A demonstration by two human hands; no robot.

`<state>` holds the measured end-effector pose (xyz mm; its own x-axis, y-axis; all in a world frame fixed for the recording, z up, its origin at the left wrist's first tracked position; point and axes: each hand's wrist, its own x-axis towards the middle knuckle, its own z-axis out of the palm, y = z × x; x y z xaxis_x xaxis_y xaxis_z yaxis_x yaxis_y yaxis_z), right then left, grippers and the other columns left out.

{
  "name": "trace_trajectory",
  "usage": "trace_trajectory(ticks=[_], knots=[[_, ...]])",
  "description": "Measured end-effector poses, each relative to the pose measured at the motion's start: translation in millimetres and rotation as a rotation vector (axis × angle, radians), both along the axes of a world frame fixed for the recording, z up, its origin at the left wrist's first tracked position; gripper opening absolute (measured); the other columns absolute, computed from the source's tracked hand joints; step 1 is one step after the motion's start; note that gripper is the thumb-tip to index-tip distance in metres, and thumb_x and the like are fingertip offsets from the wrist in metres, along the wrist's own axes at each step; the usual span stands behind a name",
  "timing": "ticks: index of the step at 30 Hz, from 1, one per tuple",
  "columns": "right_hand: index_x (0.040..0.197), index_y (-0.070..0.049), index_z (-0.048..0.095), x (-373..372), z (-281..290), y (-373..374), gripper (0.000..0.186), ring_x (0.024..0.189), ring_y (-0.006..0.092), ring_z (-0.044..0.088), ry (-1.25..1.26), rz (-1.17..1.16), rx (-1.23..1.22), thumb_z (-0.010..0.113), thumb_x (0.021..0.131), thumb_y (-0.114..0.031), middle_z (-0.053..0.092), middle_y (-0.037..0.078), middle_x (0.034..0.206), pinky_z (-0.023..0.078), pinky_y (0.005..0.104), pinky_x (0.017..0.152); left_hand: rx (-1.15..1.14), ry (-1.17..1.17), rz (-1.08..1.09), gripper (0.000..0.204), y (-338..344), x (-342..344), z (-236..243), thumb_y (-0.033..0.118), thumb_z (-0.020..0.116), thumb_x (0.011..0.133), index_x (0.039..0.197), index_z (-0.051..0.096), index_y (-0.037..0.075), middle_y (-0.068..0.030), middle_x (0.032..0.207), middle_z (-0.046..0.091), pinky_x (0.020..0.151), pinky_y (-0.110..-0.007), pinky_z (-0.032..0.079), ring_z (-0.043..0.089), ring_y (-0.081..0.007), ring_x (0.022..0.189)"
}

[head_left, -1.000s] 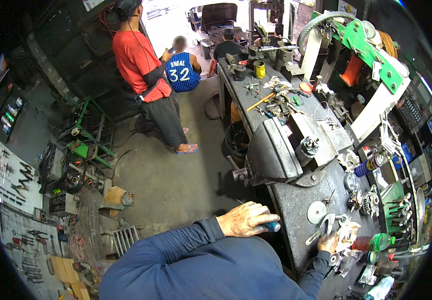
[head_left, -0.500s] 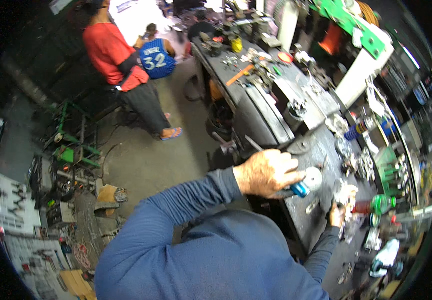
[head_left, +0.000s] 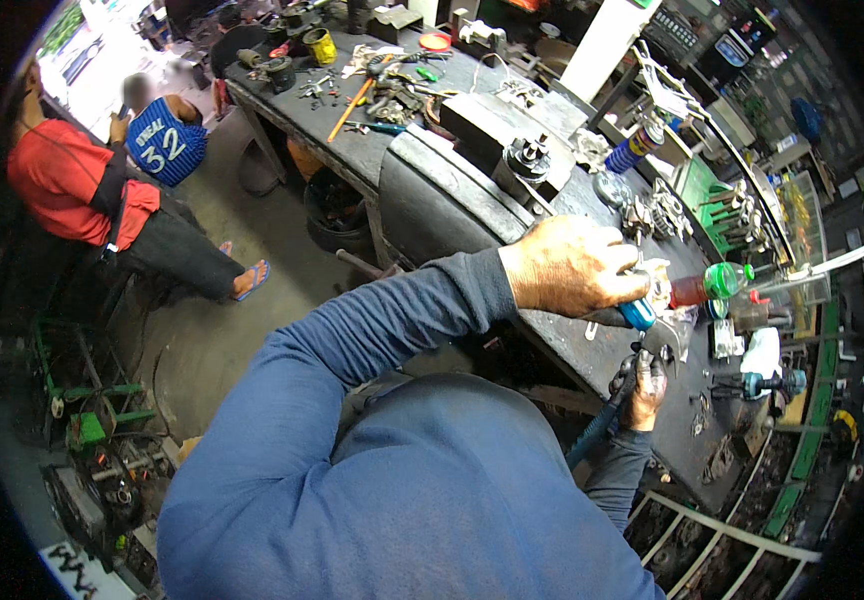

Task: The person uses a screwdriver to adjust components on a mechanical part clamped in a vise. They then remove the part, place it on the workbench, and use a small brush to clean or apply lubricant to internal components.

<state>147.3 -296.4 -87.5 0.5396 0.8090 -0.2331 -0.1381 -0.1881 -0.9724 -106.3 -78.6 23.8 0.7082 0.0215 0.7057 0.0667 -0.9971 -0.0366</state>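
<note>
My left hand [head_left: 570,265] is closed around a tool with a blue handle [head_left: 638,314]; the fist hides most of it, so its kind cannot be told. Just below, close to the end of that handle, my right hand [head_left: 642,388] has its fingers bent around a dark metal part with a curved edge [head_left: 666,342]. A teal bar or handle [head_left: 590,436] shows beside my right wrist, partly hidden by my body. Both hands are over the near edge of the dark workbench [head_left: 577,352]. A small spanner-like piece [head_left: 592,330] lies beneath my left hand.
A bottle of red liquid with a green top [head_left: 722,282] stands beyond my hands, near a blue spray can [head_left: 636,146]. A large vise [head_left: 462,190] rises from the bench. Two people are at the far left, one in a red shirt [head_left: 72,180]. A teal power tool [head_left: 767,383] lies right.
The view has swung to the right. My right hand has come away from the clutter near the bottle to my left hand, and the dark metal part now shows in it.
</note>
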Motion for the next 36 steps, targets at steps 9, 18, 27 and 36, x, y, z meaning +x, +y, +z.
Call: trace_trajectory(ticks=[9, 18, 27, 36], knots=[[0.118, -0.002, 0.060, -35.3, 8.6, -26.6, 0.049, 0.054, 0.0093, 0.052, -0.156, -0.017, -0.037, 0.063, 0.102, -0.048, 0.058, 0.000, 0.074, 0.043, 0.0245, 0.049, 0.065, -0.165, -0.010, 0.026, 13.2, 1.8, -9.9, 0.033, 0.064, 0.086, 0.109, 0.068, 0.020, -0.0016, 0.087, 0.062, 0.064, -0.034, 0.055, 0.066, -0.0196, 0.079], [0.117, 0.003, 0.065, -57.0, 57.3, -21.2, 0.043, 0.065, 0.0147, 0.059, -0.220, -0.022, 0.177, 0.063, 0.104, -0.037, 0.067, 0.007, 0.086, 0.047, 0.0292, 0.057, 0.047, -0.363, -0.130, 0.030, 12.4, -1.1, -5.6, 0.030, 0.069, 0.078, 0.107, 0.069, 0.021, 0.0008, 0.083, 0.059, 0.057, -0.034, 0.052, 0.064, -0.0189, 0.075], [0.126, 0.003, 0.063, -40.2, 49.1, -19.7, 0.037, 0.087, 0.0177, 0.066, -0.262, -0.091, 0.286, 0.067, 0.102, -0.026, 0.073, 0.012, 0.109, 0.054, 0.0289, 0.077, 0.025, -0.290, -0.082, 0.027, 12.6, 0.7, -7.3, 0.031, 0.068, 0.086, 0.112, 0.067, 0.021, -0.0025, 0.110, 0.072, 0.062, -0.033, 0.057, 0.069, -0.0188, 0.078], [0.121, 0.000, 0.064, -44.2, 68.7, -13.5, 0.030, 0.093, 0.0206, 0.068, -0.199, -0.071, 0.411, 0.066, 0.103, -0.024, 0.072, 0.014, 0.112, 0.056, 0.0319, 0.079, -0.150, -0.561, 0.056, 0.044, 44.3, -11.8, -20.0, 0.045, 0.086, 0.074, 0.106, 0.072, 0.018, -0.0051, 0.093, 0.074, 0.063, -0.036, 0.057, 0.071, -0.0235, 0.074]])
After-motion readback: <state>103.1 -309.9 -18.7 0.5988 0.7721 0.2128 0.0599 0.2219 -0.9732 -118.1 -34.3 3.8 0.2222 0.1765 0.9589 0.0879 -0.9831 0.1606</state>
